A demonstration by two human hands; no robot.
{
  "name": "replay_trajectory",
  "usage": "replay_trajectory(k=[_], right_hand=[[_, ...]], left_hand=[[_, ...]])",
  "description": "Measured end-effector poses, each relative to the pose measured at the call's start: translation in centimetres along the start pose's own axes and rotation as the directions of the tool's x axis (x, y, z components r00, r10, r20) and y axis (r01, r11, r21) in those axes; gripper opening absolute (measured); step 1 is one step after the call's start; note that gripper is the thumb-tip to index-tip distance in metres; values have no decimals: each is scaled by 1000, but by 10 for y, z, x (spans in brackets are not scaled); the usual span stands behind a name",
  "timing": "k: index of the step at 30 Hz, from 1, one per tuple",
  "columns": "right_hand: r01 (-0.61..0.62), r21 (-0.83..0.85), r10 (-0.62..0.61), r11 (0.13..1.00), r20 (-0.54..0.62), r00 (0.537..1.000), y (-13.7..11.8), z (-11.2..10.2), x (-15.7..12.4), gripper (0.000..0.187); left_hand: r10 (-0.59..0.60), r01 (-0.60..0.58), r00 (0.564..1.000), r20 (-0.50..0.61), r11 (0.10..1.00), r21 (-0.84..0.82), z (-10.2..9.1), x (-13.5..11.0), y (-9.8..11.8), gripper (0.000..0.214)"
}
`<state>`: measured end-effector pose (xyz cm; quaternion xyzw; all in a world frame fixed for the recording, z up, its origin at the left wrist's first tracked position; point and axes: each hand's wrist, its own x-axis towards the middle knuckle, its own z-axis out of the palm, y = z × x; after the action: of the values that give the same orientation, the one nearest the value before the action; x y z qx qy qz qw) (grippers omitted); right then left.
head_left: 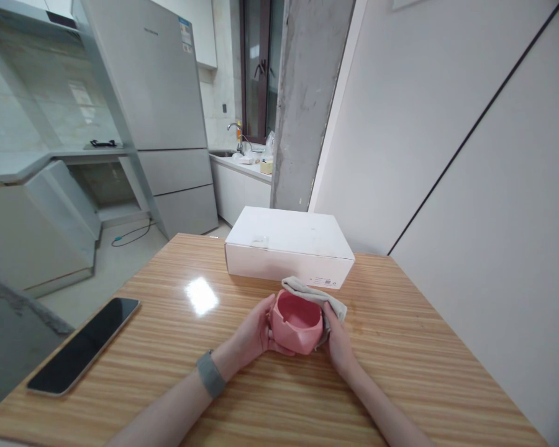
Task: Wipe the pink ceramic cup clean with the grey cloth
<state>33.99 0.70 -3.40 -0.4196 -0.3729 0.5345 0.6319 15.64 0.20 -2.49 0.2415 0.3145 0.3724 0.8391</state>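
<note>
A pink faceted bowl with small notches in its rim, much like an ashtray (pixel 296 332), is tilted toward me just above or on the table. My left hand (pixel 257 329) grips its left side, thumb near the rim and fingers under it. A folded grey cloth (pixel 314 292) lies along the far rim and the right side of the ashtray. My right hand (pixel 338 338) is closed on this cloth and presses it against the ashtray's right side. Part of the cloth is hidden behind the ashtray.
Behind my hands a closed white box (pixel 289 233) stands on the striped wooden table (pixel 423 360). A black phone (pixel 86 347) lies at the left edge. White wall panels (pixel 484 205) border the table's right side. Beyond are a fridge (pixel 163 93) and a sink counter (pixel 242 166).
</note>
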Motion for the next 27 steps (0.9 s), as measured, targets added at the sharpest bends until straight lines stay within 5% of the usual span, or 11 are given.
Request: replay_trajectory(k=[4,27], right_hand=[[-10,10,10,1000,19,1000,1,0,-1,39],[-19,12,19,1000,21,1000,2,-1,-1,44]], left_hand=[[-22,21,998,-59,1000,-18,3,0,2,50],[-24,24,1000,-8,999,48,-5,5,-3,54]])
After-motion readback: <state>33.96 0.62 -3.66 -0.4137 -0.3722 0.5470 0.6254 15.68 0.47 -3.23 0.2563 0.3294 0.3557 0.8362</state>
